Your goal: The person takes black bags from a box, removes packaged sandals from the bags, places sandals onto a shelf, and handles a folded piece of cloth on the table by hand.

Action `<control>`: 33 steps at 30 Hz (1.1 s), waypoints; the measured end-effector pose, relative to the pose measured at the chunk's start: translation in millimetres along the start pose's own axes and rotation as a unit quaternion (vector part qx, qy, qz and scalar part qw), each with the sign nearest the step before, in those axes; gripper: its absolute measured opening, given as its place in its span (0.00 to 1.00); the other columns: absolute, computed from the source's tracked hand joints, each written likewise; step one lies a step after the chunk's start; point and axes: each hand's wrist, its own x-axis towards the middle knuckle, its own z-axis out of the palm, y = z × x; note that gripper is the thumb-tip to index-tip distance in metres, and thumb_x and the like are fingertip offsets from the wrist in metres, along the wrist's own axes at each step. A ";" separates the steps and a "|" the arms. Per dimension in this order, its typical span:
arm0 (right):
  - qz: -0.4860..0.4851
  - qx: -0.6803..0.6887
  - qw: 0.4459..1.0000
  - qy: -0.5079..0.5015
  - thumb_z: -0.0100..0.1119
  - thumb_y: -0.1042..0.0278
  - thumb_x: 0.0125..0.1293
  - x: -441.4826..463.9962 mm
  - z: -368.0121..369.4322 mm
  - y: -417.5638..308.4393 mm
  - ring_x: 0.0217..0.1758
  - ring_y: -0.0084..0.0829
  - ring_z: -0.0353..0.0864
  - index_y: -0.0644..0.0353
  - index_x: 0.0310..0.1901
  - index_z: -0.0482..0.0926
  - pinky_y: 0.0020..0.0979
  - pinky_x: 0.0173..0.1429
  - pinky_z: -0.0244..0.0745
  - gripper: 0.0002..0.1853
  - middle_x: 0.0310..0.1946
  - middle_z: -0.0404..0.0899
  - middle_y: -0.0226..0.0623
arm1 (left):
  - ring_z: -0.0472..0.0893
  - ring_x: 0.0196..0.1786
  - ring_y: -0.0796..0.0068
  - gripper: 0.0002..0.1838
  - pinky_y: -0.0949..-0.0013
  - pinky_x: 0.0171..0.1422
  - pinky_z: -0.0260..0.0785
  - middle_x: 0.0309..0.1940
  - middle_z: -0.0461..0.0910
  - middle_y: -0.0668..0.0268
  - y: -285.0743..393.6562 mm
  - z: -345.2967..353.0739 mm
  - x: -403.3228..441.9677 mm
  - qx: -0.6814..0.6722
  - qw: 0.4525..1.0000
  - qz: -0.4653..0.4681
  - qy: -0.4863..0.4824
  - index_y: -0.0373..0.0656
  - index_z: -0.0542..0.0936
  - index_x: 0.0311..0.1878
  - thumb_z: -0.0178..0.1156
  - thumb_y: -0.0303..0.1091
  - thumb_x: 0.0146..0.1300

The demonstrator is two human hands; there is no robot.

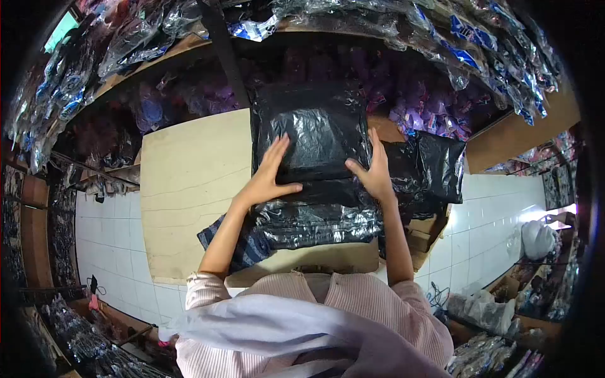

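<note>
A large black plastic package [312,135] lies on the light wooden board in front of me, its surface shiny and creased. On its left side rests my left hand [268,176], fingers apart, the thumb pointing inward. My right hand [373,170] touches the right edge with its fingers spread. Nearer to my body, more black plastic [315,220] lies folded in layers. A dark blue patterned cloth [252,246] sticks out beside my left forearm. Right of my right hand lies another black package [439,167].
The light wooden board [189,189] extends to the left. Shelves of plastic-wrapped goods [428,113] curve across the far side. An open cardboard box [428,236] stands by my right forearm. White bundles [539,239] lie on the right, beyond the white tiled floor [488,217].
</note>
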 end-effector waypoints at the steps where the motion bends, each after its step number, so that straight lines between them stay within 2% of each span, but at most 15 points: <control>1: -0.019 -0.073 0.997 0.013 0.67 0.56 0.51 -17.1 0.2 -11.2 0.69 0.43 0.55 0.65 0.67 0.50 0.47 0.71 0.41 0.47 0.65 0.56 0.50 | 0.41 0.73 0.51 0.53 0.54 0.74 0.38 0.71 0.44 0.52 4.9 1.8 -13.0 0.019 0.999 0.010 -0.032 0.39 0.47 0.70 0.68 0.45 0.47; 2: -0.018 -0.102 0.994 0.039 0.65 0.66 0.50 -30.2 2.8 -19.2 0.65 0.36 0.63 0.63 0.68 0.48 0.47 0.69 0.42 0.46 0.62 0.62 0.45 | 0.42 0.73 0.52 0.52 0.56 0.74 0.40 0.71 0.43 0.52 10.5 0.3 -23.9 0.037 0.998 -0.001 -0.053 0.38 0.46 0.70 0.68 0.42 0.48; 3: -0.014 -0.102 0.994 0.038 0.65 0.66 0.50 -43.3 2.6 -16.5 0.65 0.36 0.63 0.63 0.68 0.48 0.47 0.69 0.42 0.46 0.62 0.62 0.45 | 0.42 0.73 0.52 0.52 0.56 0.74 0.40 0.71 0.43 0.52 7.2 2.2 -34.2 0.036 0.998 -0.002 -0.056 0.38 0.46 0.70 0.68 0.42 0.48; 5: 0.071 -0.050 0.996 0.023 0.58 0.76 0.49 -67.9 4.9 1.6 0.54 0.29 0.73 0.62 0.67 0.50 0.37 0.65 0.49 0.42 0.55 0.71 0.39 | 0.45 0.73 0.53 0.50 0.59 0.74 0.42 0.71 0.43 0.51 -9.4 10.4 -55.0 0.077 0.996 -0.026 -0.022 0.37 0.46 0.70 0.66 0.40 0.49; 6: 0.053 -0.076 0.995 0.048 0.52 0.82 0.47 -74.3 4.4 0.7 0.44 0.25 0.75 0.58 0.67 0.52 0.36 0.61 0.52 0.41 0.46 0.75 0.32 | 0.49 0.72 0.55 0.48 0.62 0.73 0.45 0.71 0.44 0.51 -13.4 12.3 -62.6 0.089 0.995 -0.043 -0.013 0.37 0.46 0.70 0.64 0.37 0.52; 7: 0.056 -0.080 0.993 0.063 0.52 0.82 0.49 -81.5 1.4 -1.3 0.43 0.27 0.76 0.60 0.59 0.65 0.33 0.57 0.58 0.31 0.41 0.78 0.33 | 0.52 0.71 0.54 0.46 0.60 0.72 0.48 0.70 0.47 0.50 -20.1 15.3 -70.6 0.081 0.996 -0.043 0.008 0.37 0.46 0.70 0.63 0.37 0.53; 9: 0.003 -0.088 0.992 0.087 0.55 0.79 0.52 -89.0 4.3 17.5 0.39 0.26 0.76 0.56 0.43 0.77 0.30 0.51 0.58 0.15 0.33 0.78 0.27 | 0.54 0.70 0.52 0.44 0.60 0.71 0.50 0.69 0.49 0.50 -21.0 15.8 -78.0 0.096 0.993 -0.057 0.022 0.36 0.49 0.69 0.62 0.36 0.53; 12: 0.025 -0.093 0.992 0.084 0.58 0.77 0.53 -100.3 3.0 13.9 0.37 0.29 0.76 0.55 0.32 0.79 0.29 0.48 0.60 0.06 0.30 0.77 0.27 | 0.63 0.64 0.49 0.38 0.59 0.67 0.56 0.66 0.57 0.52 -10.7 15.0 -76.6 0.097 0.988 -0.097 0.068 0.38 0.60 0.64 0.65 0.33 0.50; 16: -0.028 -0.093 0.989 0.114 0.62 0.72 0.52 -95.5 5.9 8.7 0.36 0.32 0.76 0.56 0.30 0.78 0.32 0.46 0.62 0.04 0.29 0.77 0.29 | 0.65 0.60 0.61 0.32 0.58 0.62 0.55 0.55 0.67 0.63 7.0 24.0 -56.8 0.198 0.974 -0.012 0.109 0.50 0.71 0.56 0.68 0.33 0.44; 20: -0.019 -0.070 0.991 0.112 0.63 0.70 0.53 -78.2 1.2 -10.1 0.33 0.31 0.77 0.57 0.30 0.78 0.31 0.43 0.63 0.04 0.27 0.78 0.30 | 0.68 0.53 0.66 0.24 0.61 0.56 0.54 0.44 0.70 0.67 10.9 31.2 -27.8 0.199 0.979 0.009 0.045 0.51 0.75 0.48 0.67 0.33 0.42; 21: -0.021 -0.069 0.991 0.110 0.63 0.70 0.53 -76.4 0.9 -14.9 0.33 0.31 0.77 0.57 0.30 0.78 0.31 0.43 0.63 0.04 0.27 0.78 0.30 | 0.73 0.45 0.67 0.19 0.63 0.51 0.60 0.37 0.73 0.67 10.6 32.3 -21.5 0.196 0.977 0.051 0.068 0.48 0.77 0.42 0.66 0.30 0.43; 23: -0.029 -0.051 0.991 0.122 0.62 0.71 0.53 -73.9 1.7 -25.0 0.33 0.31 0.77 0.57 0.30 0.79 0.31 0.42 0.65 0.04 0.27 0.78 0.30 | 0.76 0.33 0.66 0.14 0.67 0.40 0.65 0.27 0.73 0.65 7.1 28.3 -3.6 0.096 0.995 0.026 0.012 0.44 0.77 0.38 0.64 0.26 0.44; 25: -0.028 -0.017 0.993 0.114 0.61 0.73 0.53 -73.7 3.2 -35.3 0.32 0.31 0.77 0.59 0.31 0.78 0.31 0.39 0.67 0.04 0.27 0.77 0.32 | 0.75 0.26 0.67 0.12 0.68 0.32 0.66 0.22 0.71 0.63 8.4 25.2 7.8 0.051 0.996 0.039 0.055 0.41 0.76 0.36 0.62 0.23 0.44; 30: -0.026 0.068 0.997 -0.002 0.58 0.73 0.56 -77.9 21.0 -65.3 0.34 0.32 0.78 0.61 0.35 0.78 0.29 0.42 0.71 0.06 0.31 0.77 0.36 | 0.71 0.22 0.71 0.13 0.69 0.30 0.63 0.18 0.67 0.64 25.0 6.2 27.5 0.028 0.998 -0.001 0.064 0.40 0.74 0.37 0.57 0.21 0.44; 33: -0.025 0.033 0.992 -0.120 0.55 0.66 0.59 -79.5 39.0 -71.7 0.39 0.37 0.78 0.60 0.46 0.75 0.34 0.45 0.72 0.14 0.43 0.74 0.41 | 0.67 0.21 0.80 0.09 0.73 0.27 0.59 0.16 0.67 0.68 27.2 -1.9 30.4 -0.035 0.996 0.047 -0.072 0.40 0.74 0.35 0.59 0.24 0.48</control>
